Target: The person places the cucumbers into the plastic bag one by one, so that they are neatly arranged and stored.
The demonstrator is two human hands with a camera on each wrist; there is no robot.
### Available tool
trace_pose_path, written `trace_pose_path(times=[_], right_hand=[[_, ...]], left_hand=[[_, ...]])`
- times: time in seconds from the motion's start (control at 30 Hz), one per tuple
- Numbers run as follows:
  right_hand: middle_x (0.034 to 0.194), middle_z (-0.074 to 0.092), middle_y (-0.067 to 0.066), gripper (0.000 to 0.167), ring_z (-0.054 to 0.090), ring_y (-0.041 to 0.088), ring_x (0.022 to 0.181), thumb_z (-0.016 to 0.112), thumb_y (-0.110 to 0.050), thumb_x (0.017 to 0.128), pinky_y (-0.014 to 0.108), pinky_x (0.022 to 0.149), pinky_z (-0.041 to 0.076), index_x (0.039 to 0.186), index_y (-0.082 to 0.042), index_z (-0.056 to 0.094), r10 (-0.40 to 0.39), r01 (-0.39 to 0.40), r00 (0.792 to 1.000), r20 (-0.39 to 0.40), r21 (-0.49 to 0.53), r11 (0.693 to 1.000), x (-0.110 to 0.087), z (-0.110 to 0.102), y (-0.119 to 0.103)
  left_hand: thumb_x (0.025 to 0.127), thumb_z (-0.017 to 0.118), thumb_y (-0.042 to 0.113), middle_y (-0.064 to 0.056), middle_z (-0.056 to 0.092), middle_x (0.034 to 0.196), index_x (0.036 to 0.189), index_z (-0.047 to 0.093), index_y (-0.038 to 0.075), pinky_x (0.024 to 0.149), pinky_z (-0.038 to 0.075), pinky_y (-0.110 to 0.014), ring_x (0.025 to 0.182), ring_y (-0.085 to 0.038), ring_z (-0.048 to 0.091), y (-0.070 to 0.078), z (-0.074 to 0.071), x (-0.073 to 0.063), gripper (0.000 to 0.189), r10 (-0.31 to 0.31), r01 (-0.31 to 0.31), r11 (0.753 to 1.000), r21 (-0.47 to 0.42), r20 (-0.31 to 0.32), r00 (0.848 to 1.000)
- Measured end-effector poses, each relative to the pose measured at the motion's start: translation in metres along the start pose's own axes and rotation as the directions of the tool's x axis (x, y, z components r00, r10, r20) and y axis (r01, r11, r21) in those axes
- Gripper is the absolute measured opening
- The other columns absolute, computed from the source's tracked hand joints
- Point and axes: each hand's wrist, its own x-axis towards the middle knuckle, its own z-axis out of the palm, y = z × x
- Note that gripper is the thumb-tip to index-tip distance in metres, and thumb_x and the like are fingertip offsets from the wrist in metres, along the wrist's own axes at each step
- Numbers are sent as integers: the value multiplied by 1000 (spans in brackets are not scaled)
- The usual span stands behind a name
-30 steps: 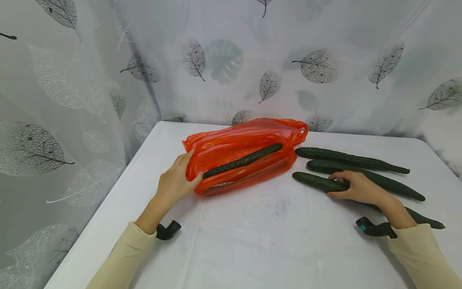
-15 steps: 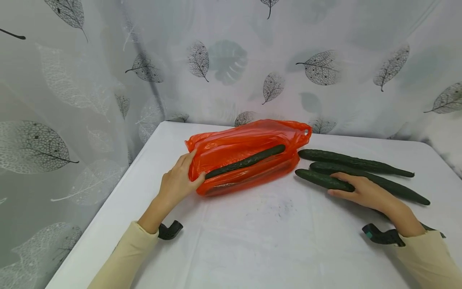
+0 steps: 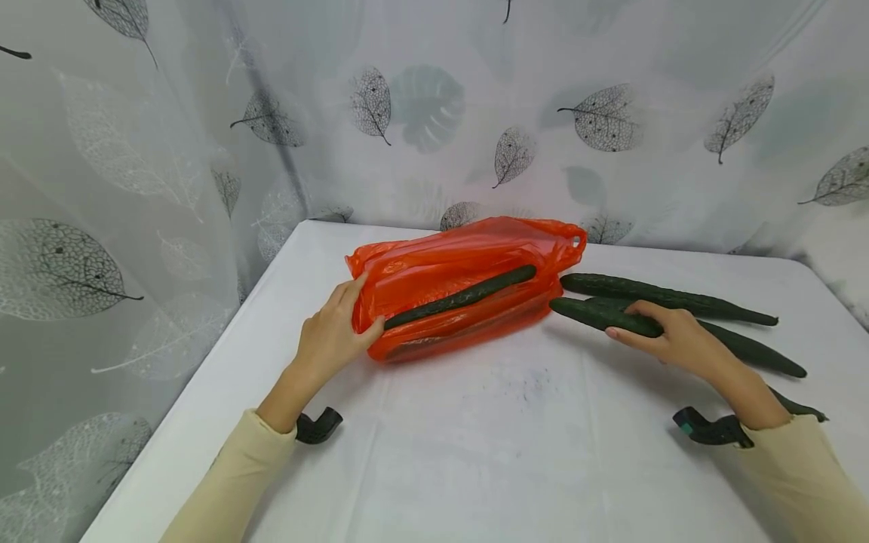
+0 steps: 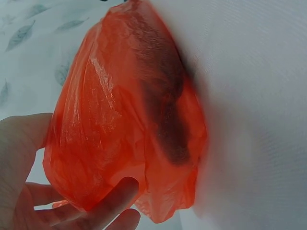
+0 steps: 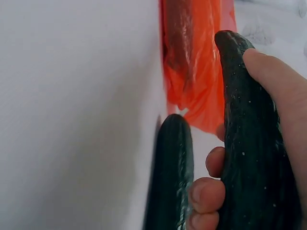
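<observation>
My left hand (image 3: 333, 328) grips the left end of a red plastic bag (image 3: 434, 260), its thumb in front and fingers behind. A dark green cucumber (image 3: 462, 296) lies lengthwise along the bag. Through the thin plastic, a dark long shape (image 4: 165, 115) shows in the left wrist view. My right hand (image 3: 679, 339) holds another cucumber (image 3: 604, 314) from above, its front tip pointing at the bag's right end. In the right wrist view, thumb and fingers wrap this cucumber (image 5: 249, 129), which is raised beside a second one (image 5: 172, 167) on the table.
Two cucumbers lie to the right of the bag: a rear one (image 3: 672, 296) close to its right end, and a middle one (image 3: 753, 351) partly behind my right hand. The white table (image 3: 475, 437) ends at a leaf-patterned curtain (image 3: 434, 173) at the back and left.
My right hand has lifted the front of its cucumber and moved it slightly forward, so it now overlaps the middle one in the head view. My left hand stays on the bag.
</observation>
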Motion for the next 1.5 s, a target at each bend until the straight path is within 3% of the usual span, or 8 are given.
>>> trace_pose_path(times=[0.07, 0.2, 0.5, 0.63, 0.83, 1.07, 1.3, 1.5], right_hand=[[115, 60, 28, 59, 62, 30, 75, 67, -47, 89, 48, 71, 51, 126, -3, 54, -33, 33, 999, -38, -4, 999, 2, -1, -4], [120, 60, 29, 57, 55, 42, 107, 70, -43, 87, 64, 88, 44, 123, 0, 57, -84, 84, 992, -91, -9, 996, 5, -4, -14], [111, 66, 21, 50, 56, 35, 100, 74, -41, 85, 60, 86, 46, 115, -3, 65, -151, 152, 982, -114, 3, 988, 16, -5, -33], [103, 69, 14, 45, 57, 28, 92, 75, -38, 84, 48, 78, 49, 113, -5, 67, -213, 214, 968, -131, -2, 977, 25, -3, -47], [88, 65, 4, 35, 53, 21, 81, 76, -35, 84, 33, 66, 45, 107, -9, 70, -290, 291, 950, -118, -3, 957, 38, -2, -67], [91, 67, 2, 36, 54, 18, 81, 76, -34, 84, 33, 68, 48, 109, -9, 71, -350, 350, 932, -98, -22, 936, 51, -2, -85], [84, 62, 2, 33, 53, 17, 74, 76, -37, 83, 31, 63, 44, 102, -10, 71, -389, 386, 919, -69, -46, 921, 64, -3, -99], [93, 68, 2, 34, 57, 17, 83, 81, -34, 79, 35, 70, 50, 100, -10, 71, -434, 433, 899, -49, -36, 901, 76, 0, -109]], left_hand=[[88, 64, 33, -18, 53, 134, 147, 41, 6, 66, 57, -51, 106, -36, 63, 0, -1, 1, 69, -2, 2, 1000, 0, 0, 1000], [88, 64, 33, -18, 53, 135, 148, 40, 6, 67, 57, -52, 108, -37, 63, 0, -2, 1, 70, -3, 3, 1000, 0, 2, 1000], [89, 63, 33, -18, 52, 136, 148, 40, 7, 67, 57, -51, 109, -36, 62, -1, -2, 1, 69, -3, 3, 1000, -10, 4, 1000], [89, 63, 33, -18, 52, 136, 149, 39, 7, 67, 57, -51, 109, -36, 62, -2, -4, 1, 69, -7, 7, 1000, -13, 8, 1000], [89, 63, 33, -18, 52, 137, 149, 39, 7, 69, 57, -52, 111, -36, 61, -2, -7, 0, 70, -11, 11, 1000, -15, 13, 1000], [89, 62, 34, -17, 51, 138, 149, 38, 8, 70, 57, -53, 113, -34, 60, 0, -8, 0, 70, -14, 14, 1000, -18, 21, 1000], [89, 62, 34, -17, 51, 139, 150, 38, 8, 71, 57, -52, 114, -34, 60, 0, -8, 0, 70, -13, 13, 1000, -18, 19, 1000], [89, 62, 34, -16, 51, 138, 149, 38, 8, 70, 57, -52, 112, -34, 61, 1, -8, 1, 70, -10, 10, 1000, -17, 14, 1000]])
